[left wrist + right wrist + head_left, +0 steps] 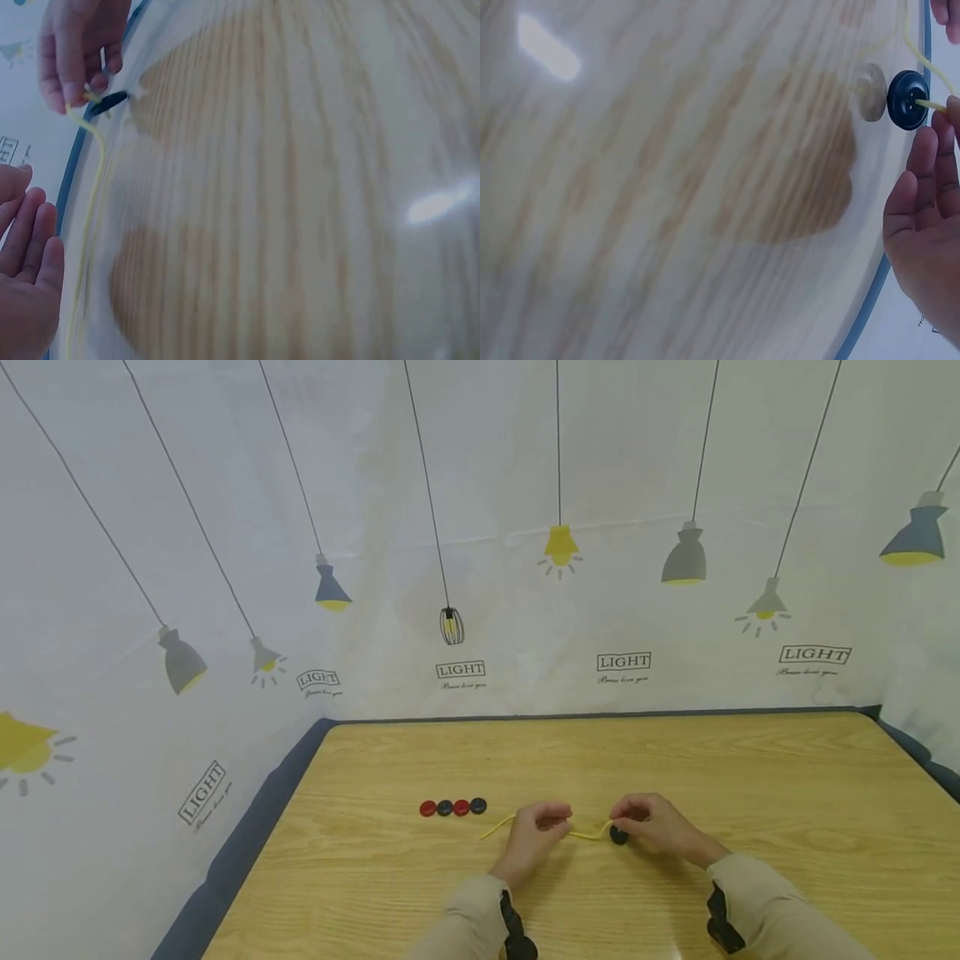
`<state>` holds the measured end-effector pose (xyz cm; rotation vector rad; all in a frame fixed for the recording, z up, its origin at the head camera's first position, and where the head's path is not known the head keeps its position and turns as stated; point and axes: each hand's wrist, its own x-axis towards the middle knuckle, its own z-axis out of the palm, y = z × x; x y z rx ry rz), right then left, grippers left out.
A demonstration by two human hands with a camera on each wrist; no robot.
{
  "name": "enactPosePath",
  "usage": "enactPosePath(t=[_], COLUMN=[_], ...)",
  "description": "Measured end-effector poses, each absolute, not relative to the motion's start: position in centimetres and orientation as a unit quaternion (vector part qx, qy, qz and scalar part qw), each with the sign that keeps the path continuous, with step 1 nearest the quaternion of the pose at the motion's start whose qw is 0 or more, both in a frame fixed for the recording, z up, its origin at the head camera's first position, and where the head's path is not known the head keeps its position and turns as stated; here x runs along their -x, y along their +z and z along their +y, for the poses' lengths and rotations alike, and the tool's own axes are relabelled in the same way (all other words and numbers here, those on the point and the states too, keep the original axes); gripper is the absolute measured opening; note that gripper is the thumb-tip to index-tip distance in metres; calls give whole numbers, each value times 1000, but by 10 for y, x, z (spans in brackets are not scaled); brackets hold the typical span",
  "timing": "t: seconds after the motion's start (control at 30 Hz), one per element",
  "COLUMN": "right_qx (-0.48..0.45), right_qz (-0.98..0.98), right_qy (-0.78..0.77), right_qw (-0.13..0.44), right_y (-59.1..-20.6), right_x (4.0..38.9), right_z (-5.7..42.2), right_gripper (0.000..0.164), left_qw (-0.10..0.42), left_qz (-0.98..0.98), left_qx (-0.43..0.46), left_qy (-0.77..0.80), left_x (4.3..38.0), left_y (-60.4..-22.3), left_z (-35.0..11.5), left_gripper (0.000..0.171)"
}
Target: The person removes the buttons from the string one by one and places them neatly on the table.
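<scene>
A black button [908, 100] with several small holes hangs on a yellow cord [587, 836] that passes through one of them. My right hand [660, 827] pinches the cord beside the button, between thumb and index finger. To the left, my left hand [534, 837] hovers over the cord's middle with relaxed fingers, and no hold on the cord shows. In the left wrist view the cord [91, 202] droops from the right hand [75, 49] and runs past the left hand [28, 277]. The cord's free end lies left of the left hand.
Left of the hands, a red button [427, 808], a dark button [445, 807], another red button [461, 807] and another dark button [478, 806] lie in a row. The wooden table [360, 877] meets a white cloth backdrop [525, 627] printed with lamps.
</scene>
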<state>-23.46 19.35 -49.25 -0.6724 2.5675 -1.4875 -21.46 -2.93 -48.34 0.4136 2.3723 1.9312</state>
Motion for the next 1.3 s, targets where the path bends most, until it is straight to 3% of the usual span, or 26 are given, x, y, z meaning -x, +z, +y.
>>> enactPosePath(t=[0.43, 1.3], right_qx=[239, 251], right_qz=[830, 815], right_qy=[-502, -520], right_qw=[48, 60], right_y=[-489, -490], right_x=[231, 228], right_z=[187, 185], right_gripper=[10, 10], left_qw=[23, -21], left_qz=[774, 816], left_qx=[-147, -157], left_qy=[616, 556], left_x=[218, 213], left_y=[-511, -507], left_z=[3, 11], left_gripper=[18, 9])
